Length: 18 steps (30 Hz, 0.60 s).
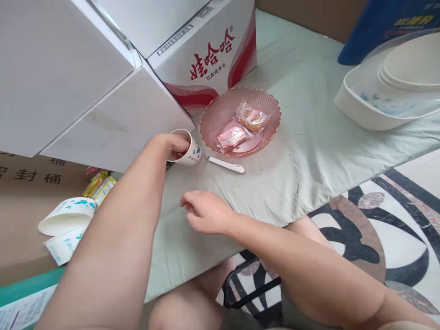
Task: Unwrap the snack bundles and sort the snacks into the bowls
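My left hand reaches into a white paper cup with blue-green leaf print. Its fingers are mostly hidden inside the cup, so I cannot tell what they hold. My right hand hovers over or rests on the cloth nearer to me, fingers loosely bent, thumb apart, nothing in it. A white utility knife lies just right of the cup. Behind the knife stands a pink ribbed bowl with a gold rim, holding a pink wrapped packet and a clear-wrapped snack.
A white carton with red print stands behind the bowl, beside other white boxes. At left lie paper cups and yellow packets. A white plastic container and a blue object are at right on the pale green cloth.
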{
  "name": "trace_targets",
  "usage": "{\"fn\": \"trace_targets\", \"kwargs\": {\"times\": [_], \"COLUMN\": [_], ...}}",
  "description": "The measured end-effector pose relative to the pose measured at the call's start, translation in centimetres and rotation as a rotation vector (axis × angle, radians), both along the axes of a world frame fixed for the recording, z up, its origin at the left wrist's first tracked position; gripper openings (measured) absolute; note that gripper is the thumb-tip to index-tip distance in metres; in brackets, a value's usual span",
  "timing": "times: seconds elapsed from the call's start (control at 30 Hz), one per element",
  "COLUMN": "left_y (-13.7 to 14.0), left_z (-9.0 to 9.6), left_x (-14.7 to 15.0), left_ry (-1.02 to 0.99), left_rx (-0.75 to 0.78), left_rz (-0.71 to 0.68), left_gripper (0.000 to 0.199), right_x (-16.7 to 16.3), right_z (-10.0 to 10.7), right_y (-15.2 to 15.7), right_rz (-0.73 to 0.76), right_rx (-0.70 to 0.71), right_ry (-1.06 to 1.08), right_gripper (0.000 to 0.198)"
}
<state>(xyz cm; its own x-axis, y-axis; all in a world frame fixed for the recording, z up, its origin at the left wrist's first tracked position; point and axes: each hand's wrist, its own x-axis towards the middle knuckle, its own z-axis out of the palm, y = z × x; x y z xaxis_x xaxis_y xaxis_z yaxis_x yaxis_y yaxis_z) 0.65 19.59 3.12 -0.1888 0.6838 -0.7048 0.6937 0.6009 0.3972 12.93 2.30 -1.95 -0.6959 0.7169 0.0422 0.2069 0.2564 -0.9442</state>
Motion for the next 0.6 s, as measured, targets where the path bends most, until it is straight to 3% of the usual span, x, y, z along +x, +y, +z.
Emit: {"fn": "trace_targets", "kwargs": {"times": [0.07, 0.13, 0.2, 0.23, 0.27, 0.33, 0.37, 0.47, 0.6], "left_y": [-0.3, -1.3, -3.5, -5.2, -7.2, -11.8, -14.3, -20.6, -24.8], "left_z": [0.5, 1.5, 2.7, 3.2, 3.4, 2.8, 2.0, -1.9, -6.3], "left_x": [-0.3, -0.9, -1.7, -2.0, -2.4, -2.9, -3.1, -3.7, -4.9], "left_ry": [-0.002, 0.006, 0.019, 0.014, -0.032, -0.247, -0.354, -0.520, -0.413], "left_rx": [-0.029, 0.062, 0.368, 0.621, 0.860, 1.122, 1.162, 0.980, 0.776], "left_rz": [-0.039, -0.053, -0.047, -0.029, 0.030, 0.157, 0.218, 0.424, 0.382], "left_gripper": [0.028, 0.028, 0.026, 0.023, 0.020, 0.008, 0.007, 0.019, 0.029], "right_x": [0.0, 0.0, 0.0, 0.0, 0.0, -0.2, -0.3, -0.8, -1.0], "right_z": [-0.1, -0.2, -0.3, -0.3, -0.4, -0.4, -0.5, -1.0, -2.2], "right_y": [0.0, -0.2, -0.5, -0.7, -0.9, -1.1, -1.2, -1.7, -3.1], "right_rz": [0.001, -0.007, -0.018, -0.021, -0.019, -0.011, -0.007, -0.005, 0.041], "right_rx": [0.008, 0.004, 0.002, 0.005, 0.009, 0.026, 0.036, 0.072, 0.161], "right_ry": [0.014, 0.016, 0.009, 0.003, -0.004, -0.029, -0.044, -0.098, -0.198], "right_gripper": [0.031, 0.030, 0.030, 0.030, 0.030, 0.030, 0.030, 0.028, 0.023]}}
